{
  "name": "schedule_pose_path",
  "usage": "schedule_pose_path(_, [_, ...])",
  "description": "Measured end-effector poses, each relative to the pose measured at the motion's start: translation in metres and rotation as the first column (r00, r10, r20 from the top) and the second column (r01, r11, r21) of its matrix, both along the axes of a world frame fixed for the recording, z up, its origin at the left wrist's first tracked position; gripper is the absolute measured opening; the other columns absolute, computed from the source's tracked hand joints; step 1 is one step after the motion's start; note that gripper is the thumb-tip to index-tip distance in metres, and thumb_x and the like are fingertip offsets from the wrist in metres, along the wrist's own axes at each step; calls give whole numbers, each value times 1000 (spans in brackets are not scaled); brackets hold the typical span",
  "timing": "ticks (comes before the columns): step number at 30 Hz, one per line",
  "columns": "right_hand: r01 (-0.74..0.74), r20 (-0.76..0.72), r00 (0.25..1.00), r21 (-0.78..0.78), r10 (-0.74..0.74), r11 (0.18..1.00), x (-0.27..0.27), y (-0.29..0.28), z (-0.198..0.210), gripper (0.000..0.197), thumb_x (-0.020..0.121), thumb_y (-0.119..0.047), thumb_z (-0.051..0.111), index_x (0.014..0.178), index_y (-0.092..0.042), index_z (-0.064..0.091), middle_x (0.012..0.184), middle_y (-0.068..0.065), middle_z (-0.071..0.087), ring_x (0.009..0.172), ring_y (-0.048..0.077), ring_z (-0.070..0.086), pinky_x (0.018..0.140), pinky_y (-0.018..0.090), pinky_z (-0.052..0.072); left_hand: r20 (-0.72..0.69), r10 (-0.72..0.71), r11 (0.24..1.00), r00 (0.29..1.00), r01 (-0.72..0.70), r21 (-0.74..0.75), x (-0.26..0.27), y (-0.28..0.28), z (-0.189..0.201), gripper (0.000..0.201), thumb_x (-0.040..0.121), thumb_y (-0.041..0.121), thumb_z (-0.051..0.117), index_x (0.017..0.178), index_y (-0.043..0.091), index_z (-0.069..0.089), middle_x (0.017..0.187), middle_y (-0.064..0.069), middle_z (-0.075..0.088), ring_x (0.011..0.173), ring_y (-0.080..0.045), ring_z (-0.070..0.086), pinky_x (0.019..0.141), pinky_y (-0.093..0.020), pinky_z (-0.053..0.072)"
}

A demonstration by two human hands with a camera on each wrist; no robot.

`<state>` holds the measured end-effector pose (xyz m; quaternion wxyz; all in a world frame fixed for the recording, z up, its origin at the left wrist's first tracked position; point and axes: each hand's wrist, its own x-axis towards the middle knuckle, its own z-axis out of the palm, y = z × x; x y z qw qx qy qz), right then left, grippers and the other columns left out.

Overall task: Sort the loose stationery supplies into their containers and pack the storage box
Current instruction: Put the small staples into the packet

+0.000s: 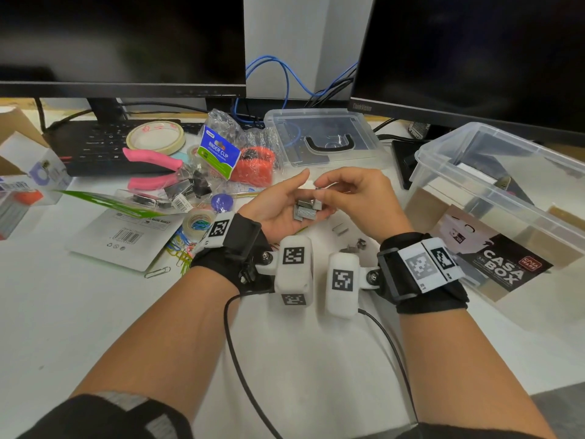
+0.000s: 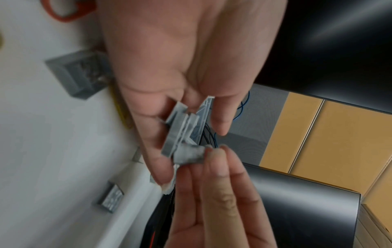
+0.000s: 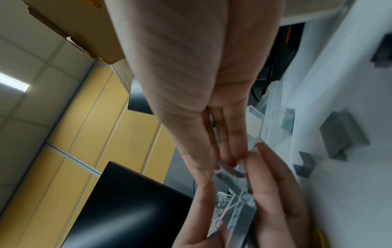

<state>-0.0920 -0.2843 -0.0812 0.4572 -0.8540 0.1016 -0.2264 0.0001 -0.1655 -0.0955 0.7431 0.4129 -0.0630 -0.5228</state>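
My left hand [image 1: 297, 198] is palm up over the middle of the desk, its fingers curled round a small stack of grey staple strips [image 1: 306, 212]. My right hand [image 1: 326, 188] meets it from the right and pinches one staple strip [image 2: 189, 156] at the end of that stack. In the left wrist view the stack [image 2: 182, 130] lies across the left fingers. The right wrist view is blurred; the strips [image 3: 237, 201] show between both hands. More loose staple strips [image 1: 356, 245] lie on the desk just below my hands. The clear storage box [image 1: 493, 191] stands open at the right.
The box's clear lid [image 1: 326, 141] lies behind my hands. Left of them sit a binder clip bag [image 1: 218, 153], pink pliers [image 1: 152, 166], a tape roll [image 1: 155, 137] and coloured paper clips [image 1: 182, 248]. A keyboard [image 1: 95, 144] and two monitors stand at the back.
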Motion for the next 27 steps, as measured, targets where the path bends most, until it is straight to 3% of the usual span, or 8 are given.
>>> schedule_pose_path(3, [3, 28, 1000, -38, -2, 999, 0, -2, 0, 10, 84, -16, 68, 88, -25, 70, 84, -7, 70, 83, 13, 66, 82, 30, 54, -2, 18, 1000, 1000, -18, -7, 0, -1, 0, 35, 97, 26, 46, 100, -5, 61, 92, -16, 63, 82, -23, 67, 86, -32, 51])
schedule_pose_path(5, [55, 39, 998, -38, -53, 998, 0, -6, -2, 9, 86, -16, 66, 87, -24, 70, 82, -10, 68, 83, 10, 64, 84, 29, 52, -20, 47, 999, 999, -46, 16, 0, -1, 0, 27, 97, 16, 47, 89, -5, 63, 82, -15, 62, 76, -21, 66, 83, -30, 52])
schedule_pose_path(10, [230, -69, 969, -104, -238, 968, 0, -16, -5, 9, 88, -19, 63, 92, -17, 70, 81, -8, 63, 78, 6, 55, 75, 22, 42, -79, 129, 992, 988, -128, 25, 0, -2, -1, 43, 95, 6, 48, 60, -7, 68, 66, -15, 64, 60, -20, 67, 72, -29, 55])
schedule_pose_path(14, [73, -395, 904, -233, -163, 970, -2, -12, -8, 22, 85, -30, 67, 105, -21, 68, 91, -2, 60, 76, 9, 56, 66, 13, 37, -144, 214, 977, 966, -213, 19, 0, -3, 1, 24, 96, 7, 48, 80, -7, 58, 74, -15, 60, 75, -22, 61, 61, -33, 57])
schedule_pose_path(17, [29, -461, 877, -234, -137, 972, 0, -11, -8, 17, 82, -27, 70, 99, -22, 69, 80, -2, 60, 70, 6, 54, 58, 13, 37, -173, 226, 974, 959, -228, 8, 2, -3, 0, 24, 97, 9, 46, 81, -6, 57, 61, -13, 62, 77, -22, 58, 62, -34, 57])
schedule_pose_path(21, [28, -453, 879, -264, -149, 964, 3, -11, -10, 8, 81, -20, 70, 87, -15, 69, 68, -6, 56, 66, 6, 52, 56, 10, 36, -160, 205, 979, 966, -206, 11, 3, -3, -1, 27, 97, 12, 47, 81, -6, 58, 64, -15, 63, 76, -23, 60, 67, -35, 57])
schedule_pose_path(23, [55, -407, 901, -235, -150, 970, 4, -11, -11, 8, 82, -18, 69, 86, -10, 69, 73, -1, 62, 71, 13, 59, 66, 17, 44, -152, 201, 980, 968, -200, 23, 5, -3, -2, 28, 97, 15, 48, 83, -7, 59, 72, -18, 63, 76, -25, 62, 77, -38, 56])
schedule_pose_path(27, [229, -94, 962, -227, -256, 947, 5, -10, -7, 10, 87, -20, 64, 91, -11, 68, 84, -1, 61, 77, 11, 53, 66, 10, 39, -133, 190, 982, 973, -189, 20, 4, -4, -3, 29, 97, 16, 48, 85, -8, 58, 82, -19, 58, 81, -26, 61, 85, -42, 52])
